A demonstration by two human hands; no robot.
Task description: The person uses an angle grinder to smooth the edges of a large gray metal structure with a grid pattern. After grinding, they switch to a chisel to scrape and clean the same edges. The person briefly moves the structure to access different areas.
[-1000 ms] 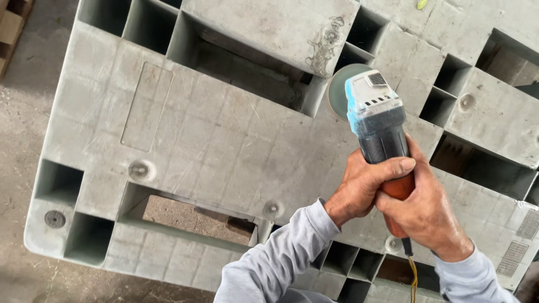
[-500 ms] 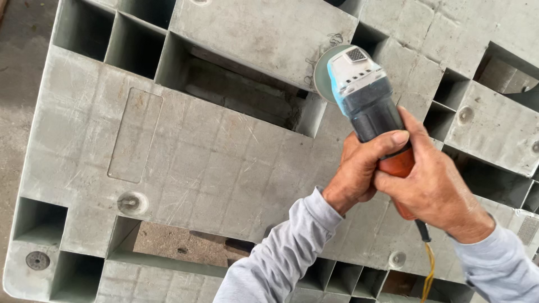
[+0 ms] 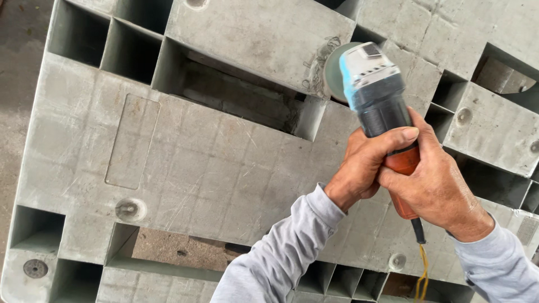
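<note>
My left hand [image 3: 368,165] and right hand [image 3: 435,182] both clasp the grinder [image 3: 382,106] tightly; its disc [image 3: 335,73] meets the edge of an opening near the far edge of the grey pallet [image 3: 213,168].

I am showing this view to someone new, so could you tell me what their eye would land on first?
Most striking is the angle grinder with its blue and grey body, right of centre, gripped by both hands: the left hand around its dark barrel, the right hand on the orange rear handle. Its round disc sits at the scuffed edge of an opening in the big grey plastic pallet that fills the view.
</note>
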